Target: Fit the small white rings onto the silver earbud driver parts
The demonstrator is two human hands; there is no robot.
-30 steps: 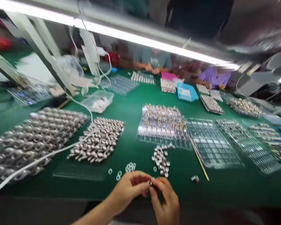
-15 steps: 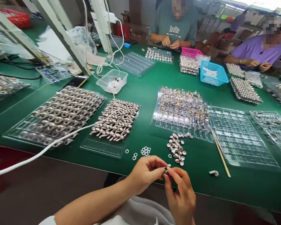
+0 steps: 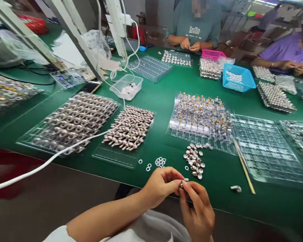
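Note:
Pinched between both hands' fingertips is an earbud shell [image 3: 181,185], its white stem tip poking out above the fingers and a dark round part facing me. My left hand [image 3: 158,188] grips it from the left with thumb and forefinger. From the right, my right hand [image 3: 198,208] closes on the same piece; much of it is hidden by fingers. Just beyond the hands lie a heap of small round caps [image 3: 195,160] and several white rings [image 3: 160,162]. A loose earbud shell [image 3: 235,189] rests on the green table to the right.
Trays of stemmed shells [image 3: 128,129] and ring-shaped parts [image 3: 78,117] stand left, crossed by a white cable [image 3: 53,156]. A tray of wired parts [image 3: 199,116], a clear tray [image 3: 267,148] and a thin stick [image 3: 244,168] lie right. Two people work across the table [image 3: 156,97].
The whole view has shifted slightly, so the table things appear a little farther right. Both hands keep their pinch on the earbud shell, with barely any change in the fingers.

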